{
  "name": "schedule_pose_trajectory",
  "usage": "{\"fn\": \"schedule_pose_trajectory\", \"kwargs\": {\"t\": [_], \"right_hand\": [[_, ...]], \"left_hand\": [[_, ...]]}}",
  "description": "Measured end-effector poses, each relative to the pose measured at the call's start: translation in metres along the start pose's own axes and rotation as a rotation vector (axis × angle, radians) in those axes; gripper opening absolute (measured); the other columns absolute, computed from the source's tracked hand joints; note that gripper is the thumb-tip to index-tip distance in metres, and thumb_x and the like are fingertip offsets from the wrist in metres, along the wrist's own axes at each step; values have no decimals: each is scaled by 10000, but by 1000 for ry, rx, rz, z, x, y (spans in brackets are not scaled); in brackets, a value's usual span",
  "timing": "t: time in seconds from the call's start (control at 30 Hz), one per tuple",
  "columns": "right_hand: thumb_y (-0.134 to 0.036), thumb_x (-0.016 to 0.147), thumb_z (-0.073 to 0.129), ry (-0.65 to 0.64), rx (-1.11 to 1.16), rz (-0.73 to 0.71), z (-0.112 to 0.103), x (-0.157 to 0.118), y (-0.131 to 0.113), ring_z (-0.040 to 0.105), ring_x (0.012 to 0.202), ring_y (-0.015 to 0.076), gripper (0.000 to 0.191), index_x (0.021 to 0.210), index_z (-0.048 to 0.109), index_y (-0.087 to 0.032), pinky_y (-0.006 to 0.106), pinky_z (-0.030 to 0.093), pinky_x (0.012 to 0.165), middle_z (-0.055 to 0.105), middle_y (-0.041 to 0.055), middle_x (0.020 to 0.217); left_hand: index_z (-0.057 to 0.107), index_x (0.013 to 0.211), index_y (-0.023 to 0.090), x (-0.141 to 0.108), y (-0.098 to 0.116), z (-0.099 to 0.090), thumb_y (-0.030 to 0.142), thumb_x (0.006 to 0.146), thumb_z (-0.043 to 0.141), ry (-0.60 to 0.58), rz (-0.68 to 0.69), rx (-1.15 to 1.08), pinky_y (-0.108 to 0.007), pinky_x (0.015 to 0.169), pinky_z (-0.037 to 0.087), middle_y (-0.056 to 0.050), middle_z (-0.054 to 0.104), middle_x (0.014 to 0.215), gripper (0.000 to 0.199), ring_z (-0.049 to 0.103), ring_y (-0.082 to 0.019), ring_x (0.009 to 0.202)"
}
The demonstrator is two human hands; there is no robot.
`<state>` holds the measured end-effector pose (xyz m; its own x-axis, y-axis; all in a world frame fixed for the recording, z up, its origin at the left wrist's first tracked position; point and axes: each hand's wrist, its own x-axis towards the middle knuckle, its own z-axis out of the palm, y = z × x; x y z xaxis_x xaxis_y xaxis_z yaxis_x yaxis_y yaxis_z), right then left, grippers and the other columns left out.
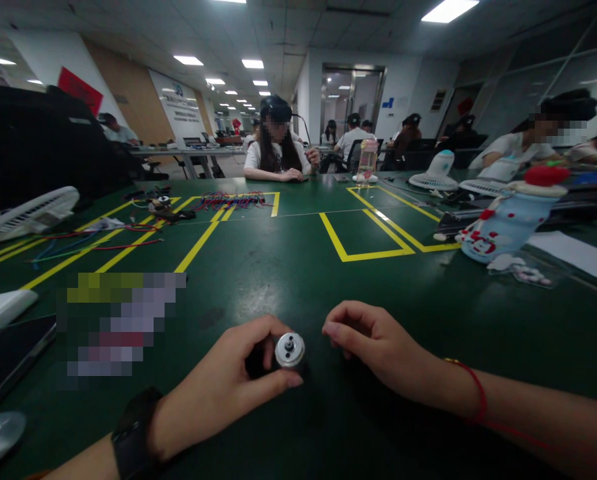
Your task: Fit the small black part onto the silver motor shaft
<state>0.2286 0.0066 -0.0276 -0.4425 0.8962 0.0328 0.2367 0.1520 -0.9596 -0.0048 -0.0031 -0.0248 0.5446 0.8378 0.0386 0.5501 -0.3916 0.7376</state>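
Observation:
In the head view, a small round metal motor (289,351) stands near the front of the green table, its silver end face and short shaft turned up. The fingers and thumb of my left hand (251,367) close round it from the left. My right hand (378,347) is just right of the motor, apart from it. Its thumb and fingertips are curled together in a pinch; whether anything small is between them is hidden.
Yellow tape lines (378,255) mark the green table (273,280). Bundled wires (233,201) lie farther back. On the right are a blue bottle (508,223) and small fans (433,175); another fan (33,212) lies left. A person (278,150) sits opposite, one hand raised.

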Motion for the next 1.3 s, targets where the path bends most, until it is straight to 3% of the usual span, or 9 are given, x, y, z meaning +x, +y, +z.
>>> {"fn": "schedule_pose_trajectory", "kwargs": {"t": [0.17,0.33,0.5,0.67,0.9,1.17,1.3], "right_hand": [[-306,864,606,-6,-252,-184,7,3,-14,545,747,124,198,1040,650,-227,240,418,618,595,9,917],[-276,841,638,28,-395,-270,11,1,-24,543,745,117,104,910,709,-241,248,418,643,581,2,934],[-262,852,632,65,-361,-330,7,1,-29,539,771,123,90,891,705,-226,246,427,655,556,7,907],[-266,868,617,133,-316,-282,-5,-1,-20,539,786,128,89,911,681,-222,247,426,649,558,6,896],[-246,840,649,-84,-478,-183,-9,-8,2,545,932,173,91,897,718,-233,316,437,821,570,26,985],[-256,840,648,-93,-556,-217,-9,-7,6,530,951,196,122,927,733,-262,352,430,826,581,40,998],[-246,820,662,-75,-482,-202,-10,-8,2,539,930,192,157,964,722,-258,346,439,823,588,41,1005]], "left_hand": [[568,915,209,4,6,7,363,839,650,8,-1,4,-252,607,394,18,578,800,190,519,-155,705],[555,862,200,8,12,11,367,840,643,10,-6,21,-241,557,352,35,536,743,190,488,-140,655],[563,899,211,6,14,11,364,837,646,6,-1,20,-246,562,349,34,549,754,185,486,-143,654],[573,943,217,5,13,9,359,832,646,13,-9,14,-252,581,369,17,581,798,194,501,-155,679],[562,963,219,0,3,5,262,822,631,14,-24,-12,-270,647,412,6,598,842,163,535,-173,747],[560,970,221,-3,2,3,268,830,616,3,-38,-26,-299,708,446,0,616,866,158,562,-189,796],[503,1077,232,-4,-1,4,276,806,649,43,-46,-71,-297,695,455,-16,630,941,311,586,-197,831]]}}
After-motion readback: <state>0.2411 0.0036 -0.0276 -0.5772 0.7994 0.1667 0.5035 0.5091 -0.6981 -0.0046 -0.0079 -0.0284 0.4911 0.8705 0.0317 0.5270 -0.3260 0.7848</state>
